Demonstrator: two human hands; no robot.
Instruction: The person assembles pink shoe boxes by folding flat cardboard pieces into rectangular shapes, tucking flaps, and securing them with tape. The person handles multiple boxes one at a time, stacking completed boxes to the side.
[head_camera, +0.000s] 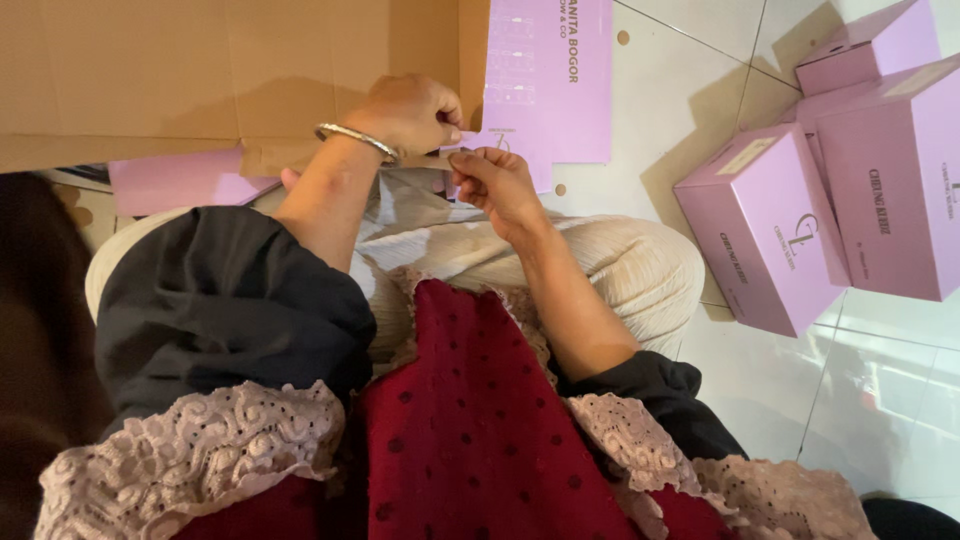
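The left hand (410, 112) and right hand (495, 185) both pinch a flat pink box sheet (545, 80), which spreads out just past the fingertips; finished pink boxes (765, 230) sit far right

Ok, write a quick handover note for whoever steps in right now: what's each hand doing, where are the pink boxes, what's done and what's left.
Left hand: closed on the edge of the flat pink box blank, bangle at the wrist.
Right hand: pinching a small flap of the same blank.
Blank lies partly over the brown cardboard sheet, in front of the lap.
Done: several folded pink boxes stacked on the tiled floor, right side.
Left: this blank is still flat; another pink sheet lies under the cardboard.
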